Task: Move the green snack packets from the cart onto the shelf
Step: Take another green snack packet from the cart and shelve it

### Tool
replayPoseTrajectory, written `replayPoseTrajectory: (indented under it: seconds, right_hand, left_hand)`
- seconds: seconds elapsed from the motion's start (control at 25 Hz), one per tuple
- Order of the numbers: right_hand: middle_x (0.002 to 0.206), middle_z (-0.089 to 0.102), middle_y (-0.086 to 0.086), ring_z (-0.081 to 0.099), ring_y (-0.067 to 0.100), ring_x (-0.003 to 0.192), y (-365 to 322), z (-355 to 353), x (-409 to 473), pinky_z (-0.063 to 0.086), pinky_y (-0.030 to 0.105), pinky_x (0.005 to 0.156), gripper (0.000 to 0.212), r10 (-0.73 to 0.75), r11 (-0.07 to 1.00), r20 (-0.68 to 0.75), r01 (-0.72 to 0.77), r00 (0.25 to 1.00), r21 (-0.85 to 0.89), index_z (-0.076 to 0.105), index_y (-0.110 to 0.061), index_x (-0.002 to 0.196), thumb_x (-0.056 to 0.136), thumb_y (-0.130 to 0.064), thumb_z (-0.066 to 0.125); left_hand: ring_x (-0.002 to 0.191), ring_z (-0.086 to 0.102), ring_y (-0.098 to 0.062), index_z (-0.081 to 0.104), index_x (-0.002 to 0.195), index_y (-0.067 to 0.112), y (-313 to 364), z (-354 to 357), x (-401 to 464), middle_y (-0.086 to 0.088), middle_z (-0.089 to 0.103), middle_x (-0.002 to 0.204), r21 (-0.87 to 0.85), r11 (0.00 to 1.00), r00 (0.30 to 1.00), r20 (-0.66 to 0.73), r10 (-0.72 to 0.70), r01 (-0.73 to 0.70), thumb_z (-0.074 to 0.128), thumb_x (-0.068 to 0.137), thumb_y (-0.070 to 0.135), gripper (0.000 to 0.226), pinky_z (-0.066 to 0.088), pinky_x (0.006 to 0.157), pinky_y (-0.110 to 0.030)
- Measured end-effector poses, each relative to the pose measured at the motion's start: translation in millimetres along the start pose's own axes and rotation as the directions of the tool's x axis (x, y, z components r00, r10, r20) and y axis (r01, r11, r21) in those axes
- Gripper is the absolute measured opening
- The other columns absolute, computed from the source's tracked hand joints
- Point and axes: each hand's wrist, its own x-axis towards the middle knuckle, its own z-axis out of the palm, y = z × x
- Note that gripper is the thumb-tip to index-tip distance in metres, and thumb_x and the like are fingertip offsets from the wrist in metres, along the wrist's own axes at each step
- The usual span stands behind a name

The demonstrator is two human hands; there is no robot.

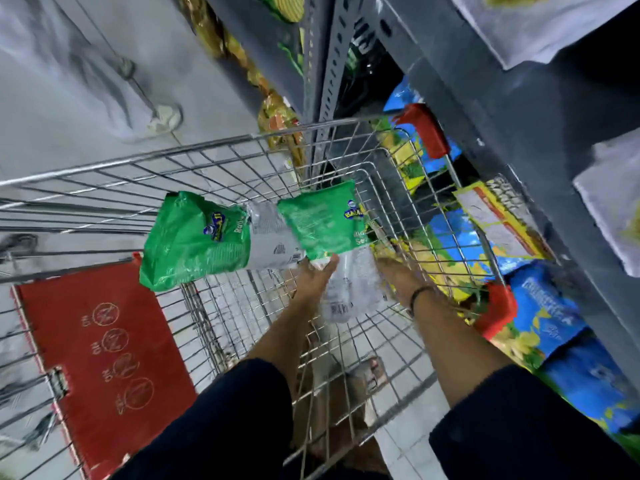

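I am looking down into a wire cart (214, 150). My left hand (313, 277) is shut on the pale lower end of a green snack packet (194, 240), which sticks out to the left above the cart. A second green snack packet (322, 221) with a clear lower part stands just right of it, and my left thumb touches it. My right hand (398, 277) lies against that packet's right side. Its fingers are blurred, so its grip is unclear. The grey metal shelf (491, 109) runs along the right of the cart.
Blue and yellow snack bags (550, 317) fill the low shelf at the right, behind the cart's red corner guards (427, 131). A red child-seat flap (104, 344) sits at the cart's left. A grey upright post (334, 53) stands ahead. My foot (367, 372) shows through the cart floor.
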Motion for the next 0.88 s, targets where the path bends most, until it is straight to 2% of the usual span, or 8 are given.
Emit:
replayPoseTrajectory:
  seconds: [0.08,0.2,0.32,0.44,0.52,0.6,0.76,0.88]
  right_hand:
    - [0.139,0.045,0.019,0.042,0.032,0.129,-2,14,6,0.037,0.035,0.100,0.043,-0.030,1.000,0.078,0.030,0.996,0.009,0.043,0.001,0.131,0.094,-0.021,0.045]
    - [0.113,0.057,0.016,0.053,0.025,0.104,-3,21,-7,0.045,0.037,0.088,0.038,-0.103,0.988,-0.051,0.108,0.993,0.109,0.053,0.005,0.118,0.086,-0.016,0.060]
    - [0.102,0.060,0.013,0.054,0.021,0.090,-8,15,-44,0.049,0.023,0.064,0.040,-0.112,0.954,-0.162,0.151,0.980,0.257,0.056,0.001,0.113,0.079,-0.016,0.070]
    - [0.103,0.066,0.021,0.059,0.023,0.091,-12,9,-95,0.053,0.035,0.076,0.040,-0.237,0.835,-0.177,0.293,0.955,0.466,0.060,0.005,0.108,0.071,-0.001,0.073]
    - [0.107,0.064,0.017,0.062,0.023,0.090,-12,3,-135,0.056,0.031,0.074,0.043,-0.342,0.767,-0.160,0.373,0.926,0.522,0.059,-0.003,0.109,0.069,0.000,0.074]
    - [0.117,0.056,0.012,0.058,0.017,0.100,-8,-3,-169,0.057,0.021,0.073,0.052,-0.462,0.713,-0.148,0.466,0.874,0.524,0.050,-0.010,0.115,0.070,0.000,0.074]
    - [0.140,0.045,0.012,0.046,0.024,0.127,15,-24,-232,0.044,0.041,0.106,0.083,-0.620,0.595,-0.186,0.611,0.762,0.521,0.031,-0.014,0.134,0.066,0.005,0.075]
    - [0.122,0.059,-0.007,0.059,0.002,0.107,61,-50,-282,0.052,0.012,0.083,0.085,-0.699,0.528,-0.276,0.736,0.660,0.424,0.039,-0.020,0.127,0.058,0.001,0.082]
  left_hand:
    - [0.110,0.047,-0.023,0.038,0.124,0.003,-1,-4,12,-0.004,0.048,0.117,0.033,0.999,1.000,0.001,0.007,-0.007,0.060,0.083,0.004,0.046,0.041,0.099,-0.035]
    - [0.101,0.056,-0.030,0.043,0.121,-0.009,4,-5,14,-0.024,0.056,0.120,0.220,0.975,0.997,-0.066,0.049,-0.033,0.063,0.082,0.005,0.046,0.051,0.087,-0.040]
    - [0.097,0.057,-0.030,0.043,0.120,-0.002,13,-14,-9,-0.021,0.057,0.109,0.214,0.974,0.989,-0.102,0.102,-0.079,0.060,0.085,0.011,0.041,0.051,0.080,-0.037]
    - [0.077,0.063,-0.012,0.049,0.100,0.013,24,-30,-54,-0.007,0.061,0.092,0.144,0.952,0.962,0.000,0.271,-0.269,0.056,0.087,0.009,0.015,0.056,0.063,-0.025]
    - [0.059,0.054,-0.003,0.048,0.096,0.016,37,-40,-92,0.005,0.055,0.075,0.139,0.883,0.893,0.044,0.447,-0.449,0.058,0.086,0.013,0.014,0.047,0.050,-0.018]
    - [0.057,0.051,-0.008,0.049,0.094,0.022,56,-44,-130,0.007,0.055,0.069,0.150,0.803,0.817,0.090,0.570,-0.577,0.059,0.084,0.018,0.014,0.046,0.049,-0.024]
    - [0.066,0.049,-0.023,0.048,0.097,0.019,78,-33,-212,-0.019,0.052,0.079,0.195,0.637,0.666,0.198,0.719,-0.746,0.059,0.081,0.024,0.020,0.049,0.057,-0.038]
    - [0.080,0.056,-0.025,0.051,0.093,0.037,69,-3,-272,-0.006,0.058,0.088,0.258,0.523,0.582,0.291,0.760,-0.812,0.061,0.076,0.028,0.021,0.048,0.072,-0.048]
